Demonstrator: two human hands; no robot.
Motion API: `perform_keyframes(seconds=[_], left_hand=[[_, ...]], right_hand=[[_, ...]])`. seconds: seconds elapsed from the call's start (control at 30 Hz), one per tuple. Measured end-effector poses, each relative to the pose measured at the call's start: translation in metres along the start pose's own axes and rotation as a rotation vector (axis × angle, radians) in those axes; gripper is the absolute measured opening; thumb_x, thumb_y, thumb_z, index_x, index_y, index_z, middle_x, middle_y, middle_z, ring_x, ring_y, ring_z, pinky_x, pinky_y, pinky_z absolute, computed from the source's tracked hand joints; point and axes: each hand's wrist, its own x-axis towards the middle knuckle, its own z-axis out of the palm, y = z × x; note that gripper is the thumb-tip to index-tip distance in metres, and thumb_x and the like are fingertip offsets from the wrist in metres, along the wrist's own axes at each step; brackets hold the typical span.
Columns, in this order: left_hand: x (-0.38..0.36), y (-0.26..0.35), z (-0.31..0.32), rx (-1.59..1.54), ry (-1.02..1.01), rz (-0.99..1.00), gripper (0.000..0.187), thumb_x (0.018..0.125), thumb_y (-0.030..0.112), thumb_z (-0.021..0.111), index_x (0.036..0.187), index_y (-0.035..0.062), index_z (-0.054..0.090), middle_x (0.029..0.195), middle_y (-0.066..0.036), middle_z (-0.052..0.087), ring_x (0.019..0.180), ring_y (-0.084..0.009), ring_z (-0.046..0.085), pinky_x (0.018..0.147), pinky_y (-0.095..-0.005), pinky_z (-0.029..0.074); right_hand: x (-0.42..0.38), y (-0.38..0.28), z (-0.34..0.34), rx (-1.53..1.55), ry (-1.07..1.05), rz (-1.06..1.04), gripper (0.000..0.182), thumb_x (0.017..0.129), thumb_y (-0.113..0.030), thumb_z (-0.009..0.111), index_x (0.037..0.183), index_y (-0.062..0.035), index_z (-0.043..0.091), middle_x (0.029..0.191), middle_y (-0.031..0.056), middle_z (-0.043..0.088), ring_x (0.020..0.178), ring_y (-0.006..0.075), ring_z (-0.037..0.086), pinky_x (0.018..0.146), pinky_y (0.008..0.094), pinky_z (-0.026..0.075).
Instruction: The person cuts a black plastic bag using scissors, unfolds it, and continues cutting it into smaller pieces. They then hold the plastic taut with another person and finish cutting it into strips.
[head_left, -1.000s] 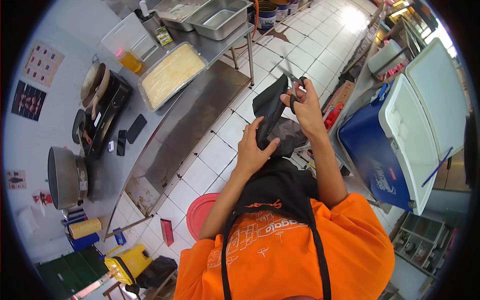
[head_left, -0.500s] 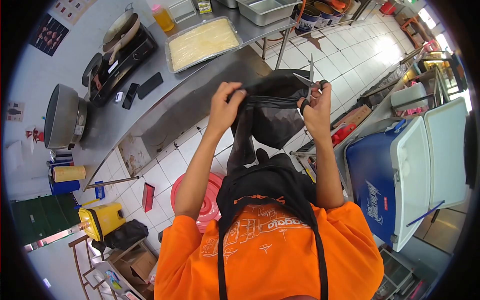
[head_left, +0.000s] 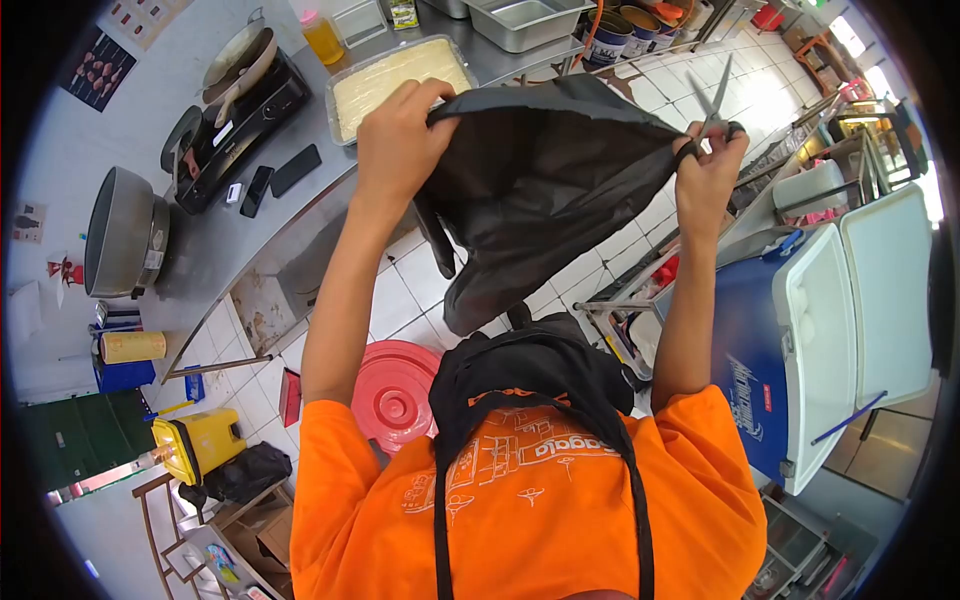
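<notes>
A black plastic bag (head_left: 545,180) hangs spread out between my two hands, above the tiled floor. My left hand (head_left: 402,140) is closed on its top left edge, in front of the tray of pale yellow food (head_left: 395,82). My right hand (head_left: 712,165) pinches the bag's right corner. Scissors (head_left: 714,105) are also in my right hand, fingers through the handles, blades apart and pointing up. The lower part of the bag droops toward my black apron (head_left: 540,365).
A steel counter (head_left: 235,240) curves along the left, with a stove (head_left: 240,125), phones (head_left: 257,190) and a large pot (head_left: 125,232). A red lidded bucket (head_left: 395,395) stands on the floor. At the right is an open blue cooler (head_left: 745,370).
Both hands have moved up and apart, my left hand to the left and my right hand to the right. The bag, bunched lower before, is now stretched wide between them.
</notes>
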Motion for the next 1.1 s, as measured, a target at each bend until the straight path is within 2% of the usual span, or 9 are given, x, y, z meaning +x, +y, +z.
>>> perform_keyframes(seconds=[0.17,0.37,0.5,0.57,0.7,0.8,0.97,1.03,1.1], left_hand=[[-0.025,0.014,-0.002,0.107,-0.047,-0.183,0.031,0.086,0.015,0.066,0.116,0.0099,0.058,0.103,-0.016,0.06,0.088,-0.0397,0.062,0.074,-0.0455,0.05],[-0.143,0.087,0.049,-0.248,0.064,-0.192,0.042,0.082,0.009,0.071,0.12,0.003,0.054,0.106,-0.016,0.053,0.091,-0.0293,0.057,0.078,-0.0379,0.048],[-0.187,0.114,0.078,-0.924,-0.32,-0.547,0.033,0.093,0.024,0.065,0.115,0.0023,0.054,0.104,-0.008,0.058,0.09,-0.0163,0.056,0.076,-0.0309,0.046],[-0.191,0.12,0.094,-1.578,-0.237,-1.028,0.026,0.094,0.029,0.062,0.105,0.0062,0.057,0.102,-0.006,0.059,0.09,-0.0149,0.057,0.074,-0.0303,0.046],[-0.196,0.112,0.094,-1.435,-0.33,-1.261,0.021,0.097,0.028,0.057,0.102,0.0077,0.058,0.092,-0.001,0.06,0.078,-0.0133,0.059,0.068,-0.0281,0.047],[-0.211,0.105,0.101,-1.559,0.079,-1.597,0.007,0.093,0.018,0.058,0.095,0.0121,0.057,0.09,-0.001,0.061,0.076,-0.0128,0.061,0.065,-0.0282,0.047],[-0.216,0.087,0.083,-1.51,0.098,-1.476,0.006,0.092,0.016,0.058,0.094,0.0114,0.056,0.092,0.0,0.061,0.085,-0.0117,0.059,0.074,-0.03,0.047],[-0.204,0.083,0.068,-1.431,0.038,-1.325,0.01,0.093,0.016,0.055,0.099,0.0091,0.058,0.095,0.0,0.062,0.088,-0.0104,0.058,0.078,-0.0292,0.047],[-0.214,0.064,0.06,-1.404,0.0,-1.288,0.016,0.094,0.016,0.053,0.105,0.0067,0.059,0.098,0.0,0.063,0.09,-0.0099,0.059,0.079,-0.028,0.047]], right_hand=[[-0.022,-0.015,0.011,0.079,-0.021,0.017,0.045,0.077,0.018,0.05,0.113,-0.0006,0.031,0.102,0.0119,0.046,0.079,0.0161,0.058,0.067,0.0259,0.049],[-0.113,0.013,0.011,0.075,-0.095,0.098,0.049,0.071,0.023,0.044,0.111,-0.003,0.03,0.103,0.0103,0.042,0.085,0.0166,0.055,0.07,0.0288,0.053],[-0.179,0.036,0.0,0.011,-0.226,0.048,0.046,0.068,0.022,0.051,0.103,-0.0021,0.033,0.098,0.0107,0.043,0.078,0.0167,0.054,0.072,0.029,0.052],[-0.204,0.043,-0.003,-0.076,-0.303,0.053,0.045,0.068,0.021,0.053,0.103,-0.0013,0.035,0.097,0.0122,0.045,0.077,0.0191,0.056,0.072,0.0303,0.052],[-0.234,0.042,-0.001,-0.166,-0.439,0.215,0.042,0.069,0.018,0.057,0.104,0.0005,0.042,0.094,0.017,0.054,0.079,0.0288,0.063,0.072,0.0344,0.052],[-0.24,0.042,-0.002,-0.232,-0.549,0.299,0.04,0.072,0.011,0.061,0.107,0.001,0.043,0.089,0.0185,0.06,0.084,0.035,0.065,0.073,0.0372,0.052],[-0.223,0.03,0.009,-0.172,-0.551,0.48,0.041,0.083,-0.013,0.074,0.105,-0.0006,0.042,0.086,0.0149,0.06,0.079,0.0239,0.064,0.071,0.037,0.051],[-0.208,0.065,0.01,-0.076,-0.423,0.538,0.033,0.086,0.0,0.066,0.104,-0.0039,0.039,0.091,0.0077,0.056,0.076,0.0144,0.058,0.066,0.0271,0.048],[-0.181,0.094,0.009,0.024,-0.338,0.534,0.036,0.08,0.015,0.049,0.11,-0.0014,0.038,0.096,0.0108,0.053,0.075,0.0175,0.061,0.062,0.0292,0.051]])
